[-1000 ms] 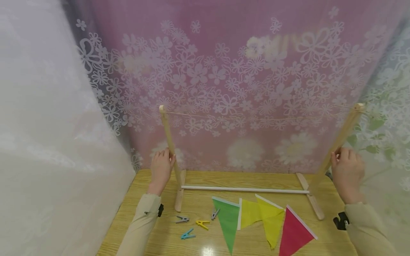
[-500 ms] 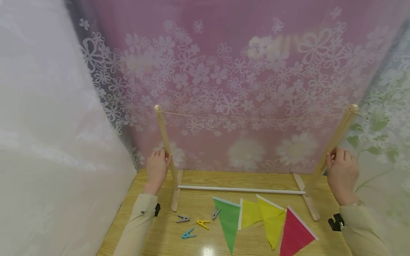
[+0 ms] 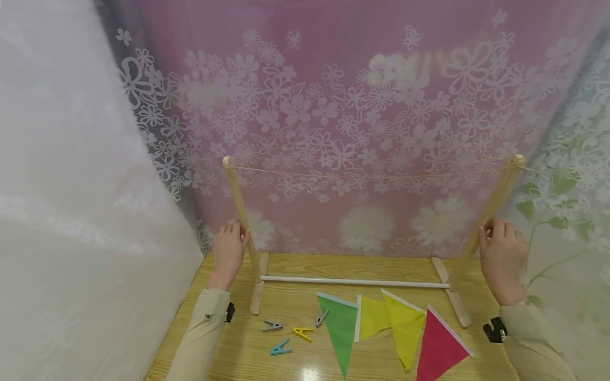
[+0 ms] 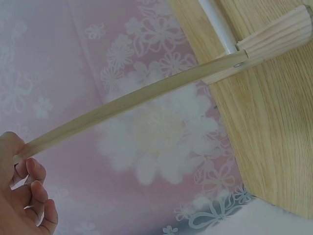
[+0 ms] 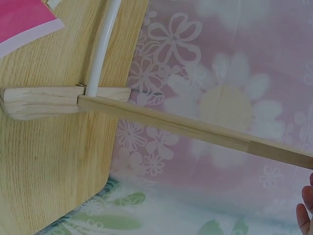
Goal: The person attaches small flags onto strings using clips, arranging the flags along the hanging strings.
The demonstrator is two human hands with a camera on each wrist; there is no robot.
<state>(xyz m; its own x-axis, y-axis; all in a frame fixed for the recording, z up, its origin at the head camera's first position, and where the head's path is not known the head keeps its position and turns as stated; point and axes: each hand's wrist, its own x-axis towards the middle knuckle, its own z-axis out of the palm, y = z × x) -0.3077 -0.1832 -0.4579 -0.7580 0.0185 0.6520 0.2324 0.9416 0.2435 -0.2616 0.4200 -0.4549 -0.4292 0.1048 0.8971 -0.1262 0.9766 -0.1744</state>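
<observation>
A wooden stand has a left post [image 3: 242, 203] and a right post [image 3: 502, 193], joined low down by a white rod [image 3: 352, 281]. Between the post tops runs a thin, slightly sagging string [image 3: 286, 172]. My left hand [image 3: 230, 251] pinches the left post partway up; the left wrist view shows thumb and fingers [image 4: 36, 171] at its edge. On the other side, my right hand [image 3: 504, 259] pinches the right post at a similar height. In the right wrist view only a few fingertips [image 5: 306, 196] show below that post [image 5: 195, 127].
In front of the stand lie a green pennant [image 3: 340, 323], yellow pennants [image 3: 402, 333] partly overlapping, and a red pennant [image 3: 440, 344]. Left of them are several clothespins, among them a yellow clothespin [image 3: 302, 333] and a blue clothespin [image 3: 280, 348]. A flowered curtain [image 3: 333, 132] hangs behind the table [image 3: 229, 344].
Both hands and the stand between them have shifted to the left across the table. The pennants and clothespins have stayed where they were.
</observation>
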